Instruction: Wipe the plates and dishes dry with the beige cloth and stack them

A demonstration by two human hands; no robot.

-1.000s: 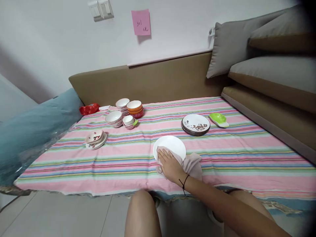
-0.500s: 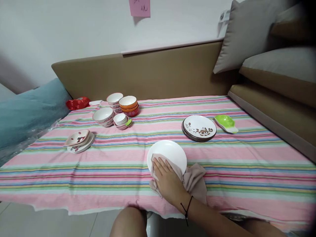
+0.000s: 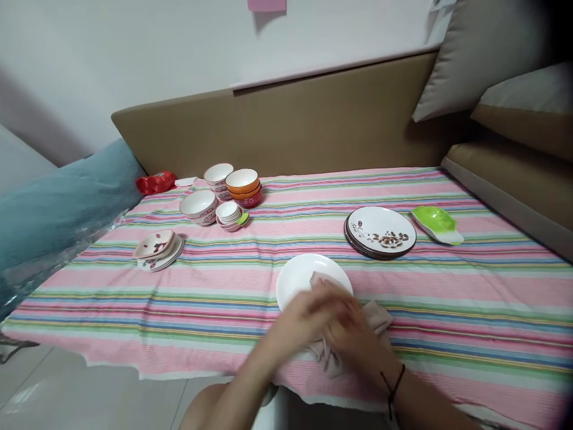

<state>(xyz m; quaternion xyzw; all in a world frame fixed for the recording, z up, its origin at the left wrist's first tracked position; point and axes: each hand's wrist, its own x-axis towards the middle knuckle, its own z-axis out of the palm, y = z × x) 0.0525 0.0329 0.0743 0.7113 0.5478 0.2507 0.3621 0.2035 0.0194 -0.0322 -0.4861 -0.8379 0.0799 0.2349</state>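
A plain white plate [image 3: 293, 279] lies on the striped cover near the front, partly hidden by my hands. My left hand [image 3: 313, 307] has come over its near right side and overlaps my right hand. Motion smears the left fingers, so their grip is unclear. My right hand [image 3: 351, 331], with a dark cord at the wrist, is closed on a beige cloth [image 3: 331, 361]. The cloth bunches below the hands and spreads out to their right, and one corner of it rests over the plate.
Brown-patterned plates [image 3: 380, 230] are stacked right of centre, beside a green leaf-shaped dish [image 3: 436, 222]. Back left stand orange bowls [image 3: 242, 182], white bowls [image 3: 199, 206] and small white dishes [image 3: 227, 212]. A square bowl [image 3: 154, 245] tops plates at left. Cushions [image 3: 496, 54] fill the right.
My left hand has entered from below and reached my right hand. The right hand, flat on the cloth over the plate before, has drawn toward me and gathered the cloth. The view shifted slightly.
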